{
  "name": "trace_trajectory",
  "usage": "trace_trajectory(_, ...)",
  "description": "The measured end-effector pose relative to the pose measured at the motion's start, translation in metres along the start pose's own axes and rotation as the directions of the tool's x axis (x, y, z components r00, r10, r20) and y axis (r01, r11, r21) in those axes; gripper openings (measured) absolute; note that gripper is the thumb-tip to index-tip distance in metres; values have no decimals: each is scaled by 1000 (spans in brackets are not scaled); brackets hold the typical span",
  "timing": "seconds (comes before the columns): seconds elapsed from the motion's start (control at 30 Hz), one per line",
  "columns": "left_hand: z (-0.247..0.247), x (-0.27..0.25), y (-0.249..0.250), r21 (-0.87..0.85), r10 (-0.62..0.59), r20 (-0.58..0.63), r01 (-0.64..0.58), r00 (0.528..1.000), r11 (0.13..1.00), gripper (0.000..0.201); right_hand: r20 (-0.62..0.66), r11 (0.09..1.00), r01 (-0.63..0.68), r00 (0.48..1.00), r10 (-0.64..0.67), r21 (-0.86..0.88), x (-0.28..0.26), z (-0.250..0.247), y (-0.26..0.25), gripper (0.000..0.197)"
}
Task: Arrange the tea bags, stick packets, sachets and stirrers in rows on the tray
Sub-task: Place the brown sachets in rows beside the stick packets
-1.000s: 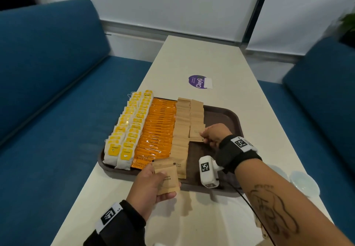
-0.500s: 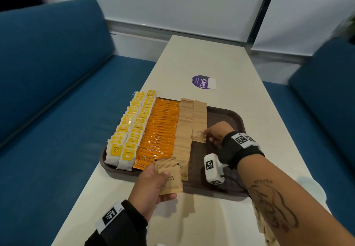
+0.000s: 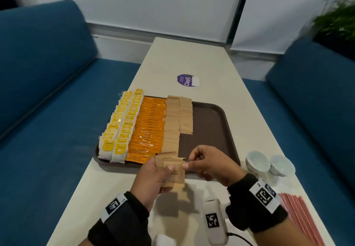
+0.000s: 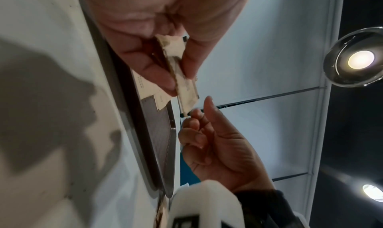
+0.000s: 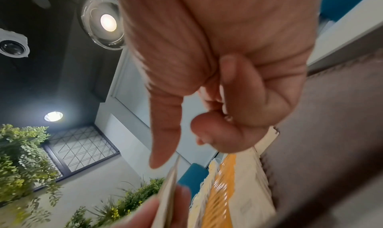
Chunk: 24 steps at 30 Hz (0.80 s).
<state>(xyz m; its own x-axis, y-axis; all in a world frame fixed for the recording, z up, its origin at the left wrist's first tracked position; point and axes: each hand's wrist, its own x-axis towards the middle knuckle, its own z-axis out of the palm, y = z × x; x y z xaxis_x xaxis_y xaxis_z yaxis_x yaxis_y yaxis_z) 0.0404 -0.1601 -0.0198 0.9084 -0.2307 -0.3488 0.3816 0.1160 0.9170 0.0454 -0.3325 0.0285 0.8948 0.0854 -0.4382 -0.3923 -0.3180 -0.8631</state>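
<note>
A brown tray [image 3: 211, 122] holds two rows of yellow tea bags [image 3: 123, 122], a row of orange stick packets [image 3: 149, 128], a long row of brown sachets [image 3: 172, 124] and a shorter one [image 3: 186, 115]. Over the tray's near edge my left hand [image 3: 153, 174] grips a small stack of brown sachets [image 3: 172, 170], seen edge-on in the left wrist view [image 4: 182, 77]. My right hand [image 3: 203, 161] meets that stack from the right. Its thumb lies on the top sachet's right edge and the forefinger curls behind it. Pink stirrers [image 3: 299, 217] lie on the table at the near right.
Two small white bowls [image 3: 257, 162] [image 3: 282, 166] stand right of the tray. A purple sticker [image 3: 187, 80] lies beyond it. A white tagged device [image 3: 213, 220] with a cable hangs under my right wrist. Blue sofas [image 3: 48, 92] flank the narrow table. The tray's right half is bare.
My right hand left the shorter sachet row on the tray and drew back to the stack in my left hand. The left hand raised the stack slightly.
</note>
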Motion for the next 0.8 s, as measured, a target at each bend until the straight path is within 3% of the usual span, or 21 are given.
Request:
trace_trajectory(0.37,3,-11,-6,-54,-79,-28,78,996,995,18,-55,978,0,998,12,207,-12,32,37,15)
trace_trajectory(0.5,-2,-8,-4,-103,-111,-16,109,994,989,27,-105,970,16,994,10,245,-2,12,25,11)
trace_trajectory(0.67,-9,-1,-4,-90,-124,-41,120,991,989,24,-291,988,-2,956,48,155,34,-29,-5,6)
trace_trajectory(0.8,-12,4,-2,-98,-130,-58,123,990,987,22,-286,984,-32,955,82,177,60,-43,-20,6)
